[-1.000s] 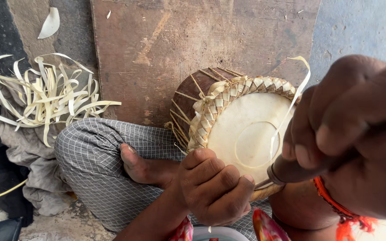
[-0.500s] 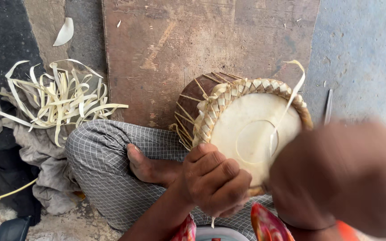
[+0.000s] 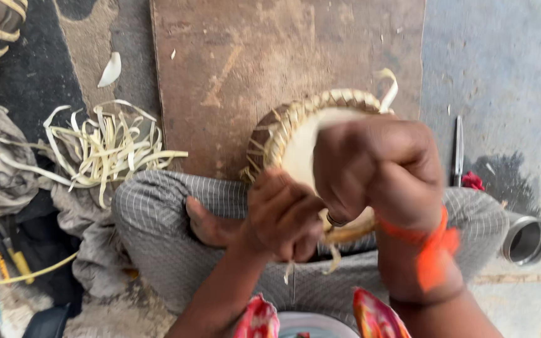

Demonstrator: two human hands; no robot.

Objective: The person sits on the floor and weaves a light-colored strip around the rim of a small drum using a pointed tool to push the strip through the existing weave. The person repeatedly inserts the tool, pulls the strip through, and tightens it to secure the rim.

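Note:
A round drum-shaped piece (image 3: 295,134) with a pale flat face and a rim woven from pale strips rests on my crossed legs, tilted toward me. My left hand (image 3: 280,219) grips its lower rim, and short strip ends hang below the fingers. My right hand (image 3: 377,166) is closed in a fist over the pale face and hides most of it. It looks blurred. A metal collar of a dark tool handle (image 3: 336,219) shows under the fist. An orange thread (image 3: 430,241) circles my right wrist. One loose strip end (image 3: 388,84) curls up from the far rim.
A brown wooden board (image 3: 283,56) lies on the floor beyond the piece. A heap of pale cut strips (image 3: 104,147) and grey cloth (image 3: 1,163) lie to the left. A metal cup (image 3: 526,240) on its side and a thin metal rod (image 3: 457,150) lie to the right.
My right hand has swung from the right side to over the pale face of the round piece. My left hand has kept its grip on the lower rim.

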